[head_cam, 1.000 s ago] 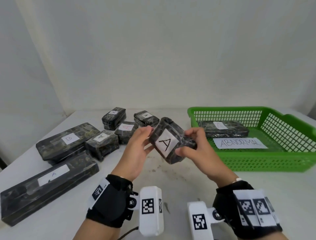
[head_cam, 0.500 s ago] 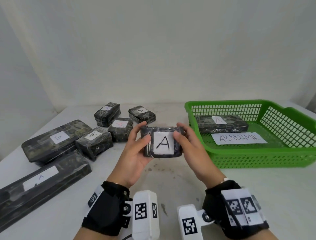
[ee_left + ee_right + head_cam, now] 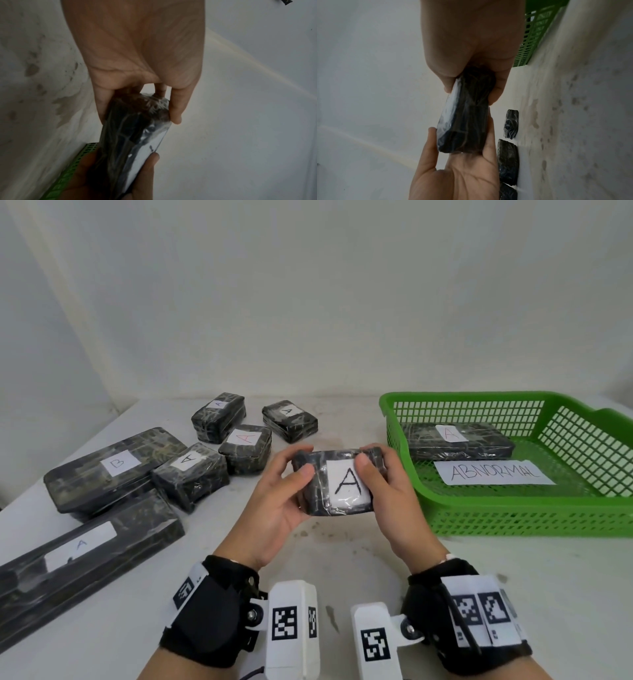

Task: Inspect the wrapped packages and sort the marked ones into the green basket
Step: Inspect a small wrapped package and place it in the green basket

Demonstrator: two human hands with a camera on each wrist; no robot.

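A small black wrapped package (image 3: 337, 484) with a white label reading "A" in black is held above the table between both hands. My left hand (image 3: 281, 498) grips its left end, thumb on the front face. My right hand (image 3: 387, 491) grips its right end, thumb on the label's top. The wrist views show the same package (image 3: 135, 129) (image 3: 467, 119) edge-on, pinched between thumb and fingers. The green basket (image 3: 513, 518) stands to the right, holding a long wrapped package (image 3: 459, 440) labelled "A" and a paper sign (image 3: 493, 472) reading "ABNORMAL".
Several wrapped packages lie on the white table at left: small ones labelled "A" (image 3: 245, 446) (image 3: 190, 474) (image 3: 219, 416) (image 3: 289, 421), a large one labelled "B" (image 3: 113, 467), and a long one labelled "A" (image 3: 82, 556). A pale wall stands behind.
The package turned from tilted to level, its label facing me. Both hands drew it slightly nearer and my right thumb moved onto the label's top.
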